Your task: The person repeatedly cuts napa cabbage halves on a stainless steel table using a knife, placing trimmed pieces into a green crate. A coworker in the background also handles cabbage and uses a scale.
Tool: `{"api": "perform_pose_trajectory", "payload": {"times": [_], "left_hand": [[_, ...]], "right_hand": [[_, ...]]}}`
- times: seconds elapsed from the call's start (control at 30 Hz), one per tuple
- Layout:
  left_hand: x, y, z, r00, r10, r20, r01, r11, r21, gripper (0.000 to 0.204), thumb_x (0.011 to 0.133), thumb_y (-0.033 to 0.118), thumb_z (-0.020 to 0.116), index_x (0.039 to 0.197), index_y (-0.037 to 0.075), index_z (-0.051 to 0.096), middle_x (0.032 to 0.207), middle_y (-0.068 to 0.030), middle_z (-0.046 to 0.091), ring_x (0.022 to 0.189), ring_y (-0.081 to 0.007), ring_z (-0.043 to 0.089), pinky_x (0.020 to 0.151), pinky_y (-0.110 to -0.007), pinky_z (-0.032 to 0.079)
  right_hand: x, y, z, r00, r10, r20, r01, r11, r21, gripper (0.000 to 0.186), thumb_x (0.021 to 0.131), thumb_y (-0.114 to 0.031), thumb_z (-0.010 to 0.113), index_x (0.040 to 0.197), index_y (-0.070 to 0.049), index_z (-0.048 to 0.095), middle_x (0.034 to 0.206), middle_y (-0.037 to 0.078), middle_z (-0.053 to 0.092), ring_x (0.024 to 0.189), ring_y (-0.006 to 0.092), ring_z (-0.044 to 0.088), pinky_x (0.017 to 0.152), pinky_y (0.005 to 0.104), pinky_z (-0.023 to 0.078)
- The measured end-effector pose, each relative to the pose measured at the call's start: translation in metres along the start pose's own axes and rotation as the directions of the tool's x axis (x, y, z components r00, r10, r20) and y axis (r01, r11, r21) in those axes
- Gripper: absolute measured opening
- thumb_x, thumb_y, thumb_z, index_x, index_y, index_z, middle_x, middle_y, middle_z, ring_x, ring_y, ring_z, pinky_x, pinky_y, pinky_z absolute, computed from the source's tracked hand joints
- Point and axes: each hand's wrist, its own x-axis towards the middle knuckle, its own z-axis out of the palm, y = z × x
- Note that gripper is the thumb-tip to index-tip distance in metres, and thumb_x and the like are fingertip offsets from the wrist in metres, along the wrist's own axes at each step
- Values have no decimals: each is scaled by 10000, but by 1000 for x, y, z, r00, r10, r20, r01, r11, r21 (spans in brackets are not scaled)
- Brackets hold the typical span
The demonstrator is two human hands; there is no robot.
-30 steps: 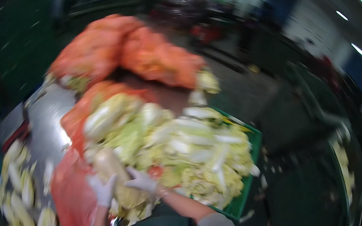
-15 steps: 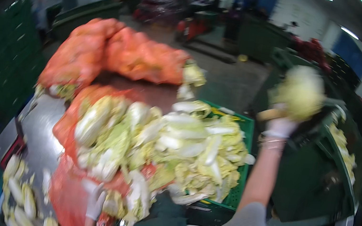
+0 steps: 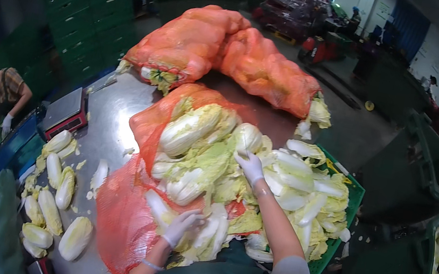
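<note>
My right hand (image 3: 251,168), in a white glove, has its fingers against the base of a napa cabbage (image 3: 247,137) in the middle of the pile and appears to grip it. My left hand (image 3: 184,226), also gloved, is open, its fingers stretched over loose outer cabbage leaves (image 3: 211,229) near my apron. Around both hands spill whole cabbages and leaves from an orange mesh sack (image 3: 125,220). A larger cabbage (image 3: 190,130) lies at the sack's mouth. To the right, a green crate (image 3: 351,210) is heaped with pale leaves.
Two full orange mesh sacks (image 3: 180,42) lie at the table's far side. Several trimmed cabbages (image 3: 76,238) rest on the steel table (image 3: 103,146) at left, near a red-edged scale (image 3: 65,110). A co-worker (image 3: 11,94) stands far left. Dark green bins (image 3: 383,271) stand at right.
My right hand has come from the upper right, where it held up a cabbage, to another cabbage in the pile. My left hand has moved off the mesh onto the leaves. The view has turned left.
</note>
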Motion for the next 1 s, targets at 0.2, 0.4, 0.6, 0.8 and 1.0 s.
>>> {"api": "perform_pose_trajectory", "payload": {"times": [0.2, 0.4, 0.6, 0.8, 1.0], "left_hand": [[67, -49, -22, 988, -151, -35, 97, 779, -620, 592, 906, 454, 424, 1294, 16, 341, 1299, -186, 429, 1162, -285, 482, 925, -374, 448], [77, -67, -25, 993, -26, -118, -86, 536, -840, 671, 867, 528, 439, 1346, 80, 299, 1339, -134, 395, 1222, -278, 404, 1017, -411, 346], [62, -53, -14, 984, 67, -162, -173, 518, -838, 653, 831, 478, 552, 1326, 101, 355, 1298, -98, 460, 1170, -287, 447, 1022, -438, 338], [16, 13, -30, 853, 431, -295, -519, 643, -563, 810, 664, 285, 783, 1313, 96, 339, 1191, -83, 514, 1129, -255, 479, 993, -426, 374], [-48, 66, -36, 923, 384, 21, -382, 921, -72, 899, 544, 183, 830, 1294, 35, 356, 1173, -64, 514, 1098, -196, 487, 964, -345, 386]], "right_hand": [[49, -2, 52, 990, 65, 127, 20, 817, -576, 521, 701, -294, 723, 1081, 30, 572, 1046, 135, 621, 900, 226, 602, 829, 333, 457], [-51, -4, 14, 981, -39, 191, 32, 999, 40, 538, 695, -129, 734, 1130, 19, 455, 1109, 129, 559, 1022, 188, 531, 894, 306, 420], [-207, 17, 0, 966, 198, 168, -223, 964, 146, 310, 787, -104, 650, 1034, -4, 493, 865, 85, 597, 676, 109, 531, 598, 240, 442], [-215, 44, -20, 943, 327, 66, -323, 844, 427, 220, 915, -222, 492, 917, -9, 545, 698, 103, 616, 413, 94, 468, 385, 218, 402], [-256, 75, 11, 886, 277, 372, -387, 884, 264, 219, 880, -168, 549, 1013, 2, 511, 763, 100, 618, 517, 125, 544, 441, 249, 449]]}}
